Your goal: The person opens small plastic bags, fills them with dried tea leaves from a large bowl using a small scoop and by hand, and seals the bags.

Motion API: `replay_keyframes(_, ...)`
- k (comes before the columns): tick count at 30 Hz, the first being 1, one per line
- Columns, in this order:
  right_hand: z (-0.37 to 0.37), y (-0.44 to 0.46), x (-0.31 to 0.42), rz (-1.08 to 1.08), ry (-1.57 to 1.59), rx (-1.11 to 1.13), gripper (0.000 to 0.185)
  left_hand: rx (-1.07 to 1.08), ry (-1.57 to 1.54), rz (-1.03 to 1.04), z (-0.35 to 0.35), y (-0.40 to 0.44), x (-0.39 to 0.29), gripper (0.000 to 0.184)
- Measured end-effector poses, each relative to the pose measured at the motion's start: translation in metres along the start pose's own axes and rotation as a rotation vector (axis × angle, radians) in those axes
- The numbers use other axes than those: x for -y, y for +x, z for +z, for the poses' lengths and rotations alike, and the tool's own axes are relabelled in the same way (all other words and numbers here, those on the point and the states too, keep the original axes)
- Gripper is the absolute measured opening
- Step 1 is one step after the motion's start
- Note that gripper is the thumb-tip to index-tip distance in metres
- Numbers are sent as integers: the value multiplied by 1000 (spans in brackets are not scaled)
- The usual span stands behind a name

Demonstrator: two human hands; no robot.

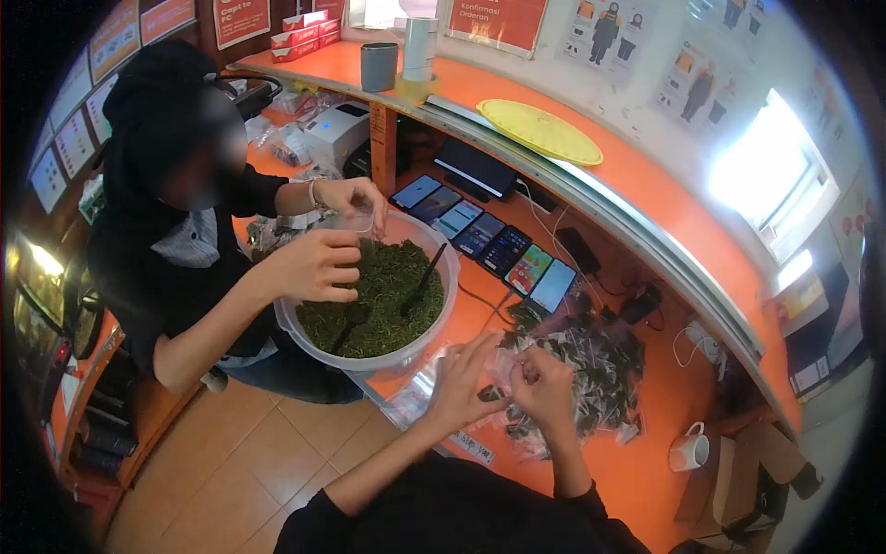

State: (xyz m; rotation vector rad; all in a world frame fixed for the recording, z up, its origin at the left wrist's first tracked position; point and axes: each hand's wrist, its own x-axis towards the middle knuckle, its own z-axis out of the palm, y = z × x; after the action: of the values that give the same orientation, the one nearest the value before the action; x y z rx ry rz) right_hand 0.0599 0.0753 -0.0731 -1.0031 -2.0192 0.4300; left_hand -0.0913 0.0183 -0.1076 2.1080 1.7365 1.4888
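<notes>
A small clear plastic bag (501, 367) with something dark green at its bottom is between my hands, above the orange table. My left hand (460, 386) holds its left side, the fingers partly stretched out. My right hand (546, 388) pinches its upper right edge with thumb and fingertips. Beside and beyond my right hand spreads a pile of small filled bags (604, 369) with dark green contents. Flat clear bags (411, 397) lie left of my left hand. A clear plastic tub (449, 291) of green moss-like material (374, 309), with dark utensils stuck in it, stands further left.
A co-worker (194, 203) sits at the left, both hands over the tub with a clear bag. Several phones (506, 251) lie in a row beyond the tub. A white mug (689, 450) and cardboard box (738, 480) are at right. A yellow lid (540, 131) rests on the shelf.
</notes>
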Motion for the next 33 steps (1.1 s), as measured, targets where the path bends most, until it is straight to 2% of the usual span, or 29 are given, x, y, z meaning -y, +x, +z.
replay_keyframes(1,4,-3,1,2,19,-12,8,-4,4,-2,4,-2,-1,79)
replay_keyframes(3,9,-7,5,8,19,-24,8,27,-425,-210,11,-12,1,67)
replay_keyframes(5,9,-3,13,10,21,-37,9,-28,-403,-195,11,-19,9,62)
replay_keyframes(7,-3,13,35,85,-3,116,11,-84,-381,-182,5,-24,12,56)
replay_keyframes(8,-3,27,42,75,1,124,11,-60,-387,-233,-2,-26,12,57)
replay_keyframes(10,1,69,57,-384,-66,-53,12,-37,-384,-293,-12,-31,10,57)
replay_keyframes(12,9,113,87,-669,-147,50,14,-41,-414,-288,-20,-36,7,59)
replay_keyframes(13,20,132,89,-676,-132,51,14,1,-436,-328,-26,-40,5,59)
replay_keyframes(15,50,165,82,-799,-398,468,17,-18,-415,-338,-40,-47,4,60)
replay_keyframes(16,62,175,80,-821,-389,474,17,-28,-412,-345,-47,-49,3,61)
replay_keyframes(18,81,192,73,-996,-740,668,17,-98,-421,-358,-59,-54,1,59)
replay_keyframes(20,85,197,69,-1022,-706,771,15,-153,-447,-427,-70,-58,2,49)
replay_keyframes(23,84,199,70,-931,-737,865,15,-132,-475,-413,-86,-58,5,46)
replay_keyframes(25,73,202,79,-973,-793,694,18,-114,-478,-424,-97,-53,0,48)
replay_keyframes(29,66,218,87,-1059,-680,559,23,-130,-595,-419,-105,-43,-10,58)
replay_keyframes(31,77,210,72,-996,-717,910,20,-87,-587,-415,-118,-39,-17,60)
replay_keyframes(33,79,203,70,-964,-591,954,17,-55,-573,-413,-128,-35,-15,62)
